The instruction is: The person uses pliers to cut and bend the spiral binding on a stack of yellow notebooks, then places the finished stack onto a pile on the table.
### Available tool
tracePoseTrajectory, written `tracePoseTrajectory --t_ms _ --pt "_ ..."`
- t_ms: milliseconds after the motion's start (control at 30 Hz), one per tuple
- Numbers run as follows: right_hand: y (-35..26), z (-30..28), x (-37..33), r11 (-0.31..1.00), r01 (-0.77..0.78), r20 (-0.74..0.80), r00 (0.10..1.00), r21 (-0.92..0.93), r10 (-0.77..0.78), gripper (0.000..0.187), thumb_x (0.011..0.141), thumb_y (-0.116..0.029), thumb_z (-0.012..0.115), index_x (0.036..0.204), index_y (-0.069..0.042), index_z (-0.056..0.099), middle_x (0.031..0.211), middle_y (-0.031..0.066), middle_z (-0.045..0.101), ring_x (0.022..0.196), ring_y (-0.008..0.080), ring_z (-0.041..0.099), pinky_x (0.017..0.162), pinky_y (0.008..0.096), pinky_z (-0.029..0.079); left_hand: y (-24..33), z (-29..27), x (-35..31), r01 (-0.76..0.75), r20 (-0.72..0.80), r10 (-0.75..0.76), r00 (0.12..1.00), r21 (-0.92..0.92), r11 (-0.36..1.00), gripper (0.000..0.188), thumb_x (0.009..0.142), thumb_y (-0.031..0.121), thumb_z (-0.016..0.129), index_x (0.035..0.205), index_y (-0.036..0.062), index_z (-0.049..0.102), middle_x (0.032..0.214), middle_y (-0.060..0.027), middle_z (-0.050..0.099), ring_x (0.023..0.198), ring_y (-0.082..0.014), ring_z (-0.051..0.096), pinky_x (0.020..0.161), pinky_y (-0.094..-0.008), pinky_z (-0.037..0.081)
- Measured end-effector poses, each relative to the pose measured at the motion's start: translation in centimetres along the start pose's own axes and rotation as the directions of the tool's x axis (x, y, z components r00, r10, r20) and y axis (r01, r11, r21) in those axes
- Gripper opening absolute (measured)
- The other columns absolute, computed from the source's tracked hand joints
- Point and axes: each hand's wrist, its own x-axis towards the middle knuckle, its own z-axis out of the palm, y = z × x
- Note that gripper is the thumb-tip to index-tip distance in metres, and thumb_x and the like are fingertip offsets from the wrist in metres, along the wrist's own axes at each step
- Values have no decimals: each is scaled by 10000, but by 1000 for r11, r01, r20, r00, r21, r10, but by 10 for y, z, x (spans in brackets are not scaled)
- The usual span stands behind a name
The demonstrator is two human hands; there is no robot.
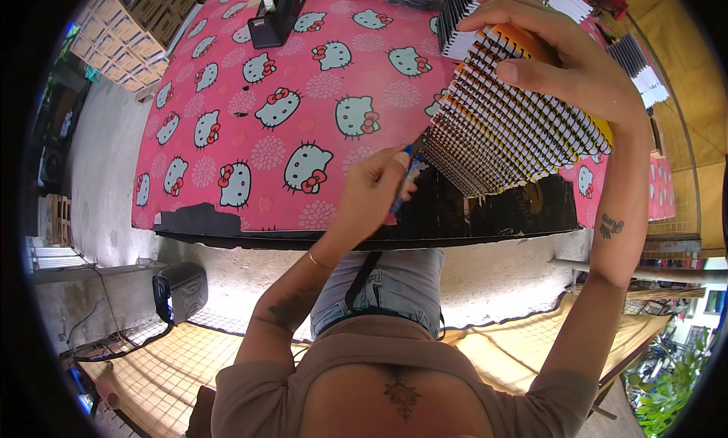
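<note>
My right hand (565, 55) grips the top of a thick stack of spiral-bound notebooks (508, 127) with yellow and orange covers, tilted on the table's near edge with the wire bindings facing me. My left hand (373, 191) holds a small blue tool (404, 182), perhaps a pen or cutter, with its tip against the lower left corner of the stack. The table wears a pink cloth (250, 112) printed with cartoon cat faces.
A black tape dispenser (274, 13) stands at the far side of the table. More spiral notebooks (641, 70) lie at the far right and behind the stack. Cardboard boxes (129, 28) are piled at far left. A dark bag (180, 290) sits on the floor.
</note>
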Motion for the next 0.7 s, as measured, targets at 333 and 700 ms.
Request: tracePoseTrajectory --t_ms 333,700 --pt "18 -2 -3 999 -45 21 999 -12 45 452 862 -289 687 1244 -70 586 1021 38 549 793 119 494 668 245 392 0 9 -2 374 191 -329 925 -615 694 402 991 279 493 1242 -32 536 933 -142 665 833 -243 691 746 -313 560" --pt "6 -2 -2 993 -121 41 992 -10 121 462 865 -323 682 1241 -71 586 1001 37 542 809 131 492 704 263 397 -19 7 -1 185 59 -178 982 -134 974 394 991 273 492 1182 -59 586 915 -125 667 668 -157 604 631 -239 490"
